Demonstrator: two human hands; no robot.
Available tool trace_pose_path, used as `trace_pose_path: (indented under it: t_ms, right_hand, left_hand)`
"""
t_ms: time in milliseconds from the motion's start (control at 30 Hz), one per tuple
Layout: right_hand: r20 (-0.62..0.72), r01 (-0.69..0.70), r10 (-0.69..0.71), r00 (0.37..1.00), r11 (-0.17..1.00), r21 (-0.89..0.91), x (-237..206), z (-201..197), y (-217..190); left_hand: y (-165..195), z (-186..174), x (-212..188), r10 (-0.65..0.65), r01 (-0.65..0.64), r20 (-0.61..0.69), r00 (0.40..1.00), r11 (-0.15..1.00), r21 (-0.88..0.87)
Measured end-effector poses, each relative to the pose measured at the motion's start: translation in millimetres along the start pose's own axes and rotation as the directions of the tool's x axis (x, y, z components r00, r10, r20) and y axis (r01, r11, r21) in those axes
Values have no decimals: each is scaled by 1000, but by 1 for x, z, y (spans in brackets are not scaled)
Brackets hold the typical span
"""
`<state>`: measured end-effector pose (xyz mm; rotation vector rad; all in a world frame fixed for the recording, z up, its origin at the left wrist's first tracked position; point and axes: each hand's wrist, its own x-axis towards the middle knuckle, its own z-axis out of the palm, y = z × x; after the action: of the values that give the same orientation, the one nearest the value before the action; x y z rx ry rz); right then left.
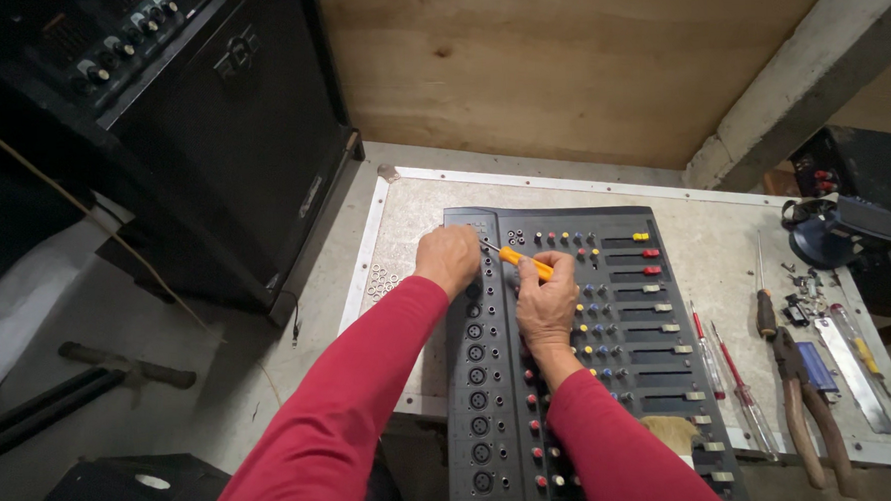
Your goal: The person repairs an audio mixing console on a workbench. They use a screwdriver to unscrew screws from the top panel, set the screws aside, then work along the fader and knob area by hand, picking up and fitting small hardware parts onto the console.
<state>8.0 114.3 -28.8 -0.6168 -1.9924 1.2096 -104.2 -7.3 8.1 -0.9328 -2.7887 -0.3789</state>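
Black and boxy, a large speaker cabinet (210,141) fills the far left, standing just beside the grey worktable (404,212). Near the table's left edge lies a small cluster of metal washers (382,280). Next comes the left hand (448,260), its fingers curled shut into a loose fist that rests on the upper left corner of the dark audio mixer (570,355); whether it pinches anything I cannot tell. A thin metal shaft runs from that fist to the orange-handled screwdriver (522,261), which lies tilted across the mixer's top rows of knobs. The right hand (546,298) has its fingers clamped around the orange handle. Both sleeves are red. The mixer lies flat in the middle of the table, its faders toward the right side. Further right, red-handled screwdrivers (732,378) and a pair of pliers (808,405) lie near the table's right edge, with a dark blue device (835,231) beyond them.
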Motion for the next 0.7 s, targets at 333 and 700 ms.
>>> trace_pose_path:
  t_ms: [333,700]
  right_hand:
    - [-7,31,-32,999,999,-32,1,1,0]
    - [13,-31,31,999,999,-21,0,1,-5]
  left_hand:
    - [1,-8,0,-99,98,91,991,995,10]
    - [-11,1,-13,212,-223,-240,947,975,-19]
